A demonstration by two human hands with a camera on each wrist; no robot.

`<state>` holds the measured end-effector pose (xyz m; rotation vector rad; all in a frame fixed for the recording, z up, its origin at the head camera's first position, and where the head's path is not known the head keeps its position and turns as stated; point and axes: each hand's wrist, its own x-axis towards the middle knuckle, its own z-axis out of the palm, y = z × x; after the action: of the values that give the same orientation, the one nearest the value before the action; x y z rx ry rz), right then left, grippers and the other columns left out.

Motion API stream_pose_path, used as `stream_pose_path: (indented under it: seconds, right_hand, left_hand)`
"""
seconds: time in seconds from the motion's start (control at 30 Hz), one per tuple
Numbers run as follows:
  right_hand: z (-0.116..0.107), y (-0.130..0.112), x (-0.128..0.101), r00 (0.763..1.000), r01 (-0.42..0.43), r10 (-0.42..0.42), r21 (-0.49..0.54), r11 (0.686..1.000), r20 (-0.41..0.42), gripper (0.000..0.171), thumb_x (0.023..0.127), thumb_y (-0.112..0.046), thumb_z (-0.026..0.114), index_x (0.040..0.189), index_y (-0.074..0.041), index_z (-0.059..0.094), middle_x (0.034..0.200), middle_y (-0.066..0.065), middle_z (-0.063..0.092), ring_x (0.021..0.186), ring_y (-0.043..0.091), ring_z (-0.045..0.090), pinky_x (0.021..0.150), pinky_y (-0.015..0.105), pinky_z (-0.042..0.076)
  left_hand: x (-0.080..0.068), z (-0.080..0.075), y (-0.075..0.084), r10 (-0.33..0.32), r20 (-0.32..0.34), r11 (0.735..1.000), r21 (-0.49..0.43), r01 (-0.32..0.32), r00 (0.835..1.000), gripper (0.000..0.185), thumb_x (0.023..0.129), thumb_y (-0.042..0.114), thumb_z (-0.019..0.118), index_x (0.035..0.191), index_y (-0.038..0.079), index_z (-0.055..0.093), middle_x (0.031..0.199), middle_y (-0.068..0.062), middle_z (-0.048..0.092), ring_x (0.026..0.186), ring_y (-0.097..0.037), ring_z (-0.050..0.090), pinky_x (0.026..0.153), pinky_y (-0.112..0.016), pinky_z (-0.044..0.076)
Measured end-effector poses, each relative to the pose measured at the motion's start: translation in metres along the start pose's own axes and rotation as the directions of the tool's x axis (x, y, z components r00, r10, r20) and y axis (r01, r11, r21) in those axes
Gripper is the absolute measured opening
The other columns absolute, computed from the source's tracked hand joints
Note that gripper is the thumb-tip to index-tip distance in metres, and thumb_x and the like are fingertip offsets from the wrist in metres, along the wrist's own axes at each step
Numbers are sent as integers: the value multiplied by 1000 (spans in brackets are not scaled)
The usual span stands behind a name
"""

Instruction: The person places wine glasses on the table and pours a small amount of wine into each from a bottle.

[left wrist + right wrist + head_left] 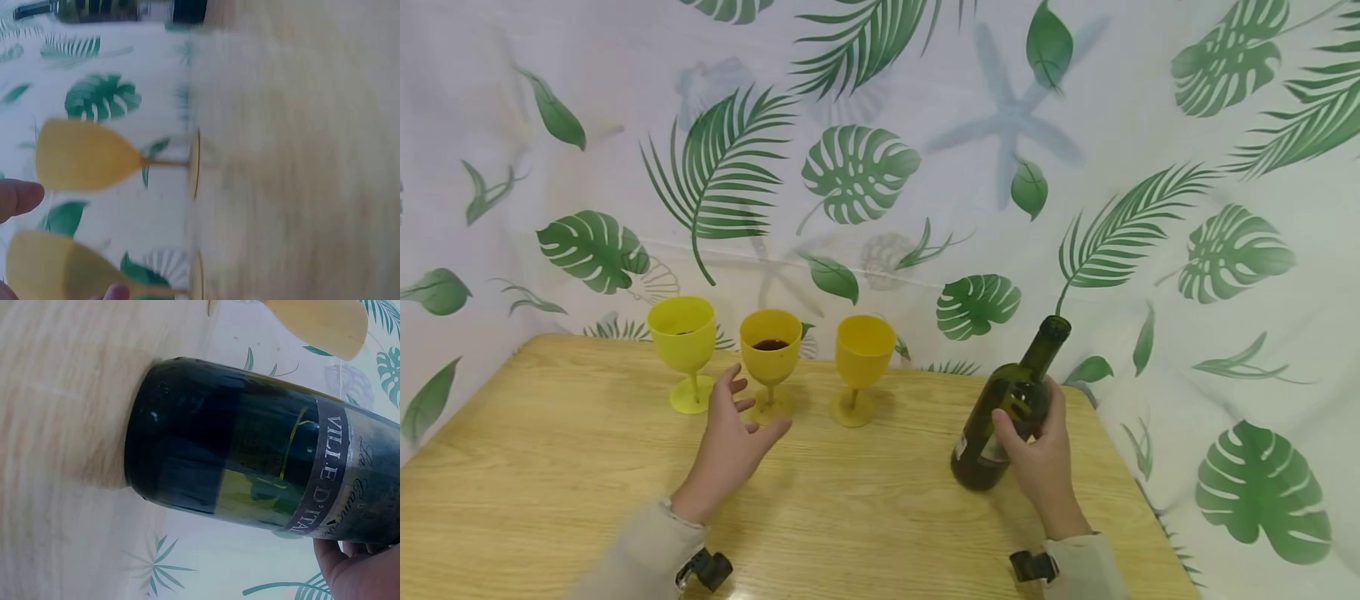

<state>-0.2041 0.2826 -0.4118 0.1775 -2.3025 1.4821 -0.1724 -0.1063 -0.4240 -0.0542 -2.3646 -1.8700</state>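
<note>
My right hand [1047, 467] grips a dark green wine bottle [988, 421] around its body, fingers behind and thumb in front. The bottle leans to the right in the head view; its label [328, 469] shows in the right wrist view. Whether its base touches the table is hard to tell. My left hand [733, 437] is held with fingers spread and nothing in it, close in front of the middle yellow goblet [769, 362], which has dark liquid inside. To its left stands another yellow goblet [681, 337] with a little dark liquid. The right yellow goblet [865, 354] shows no liquid.
All the goblets stand in a row near the far edge of the wooden table [865, 517]. Behind it hangs a white cloth [880, 250] printed with green leaves. The table's right edge runs just beyond the bottle.
</note>
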Motion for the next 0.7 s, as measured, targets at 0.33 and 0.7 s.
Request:
stream_pose_path:
  seconds: [0.33,0.7]
  right_hand:
    - [-1,-1,1,1000,10,-10,13,1000,-3,73,98,-14,70,159,-12,29,134,14,59,114,21,57,90,12,44]
    - [-4,1,1,1000,-10,10,13,1000,10,75,97,-19,71,158,-12,29,133,17,59,113,24,58,91,15,43]
  left_hand:
    - [2,46,0,87,169,993,70,-100,982,92,91,43,81,161,13,30,164,-10,33,150,-34,34,123,-52,31]
    - [46,90,-6,119,83,992,-58,-114,989,93,93,24,80,161,4,21,161,-21,31,146,-43,35,121,-56,31]
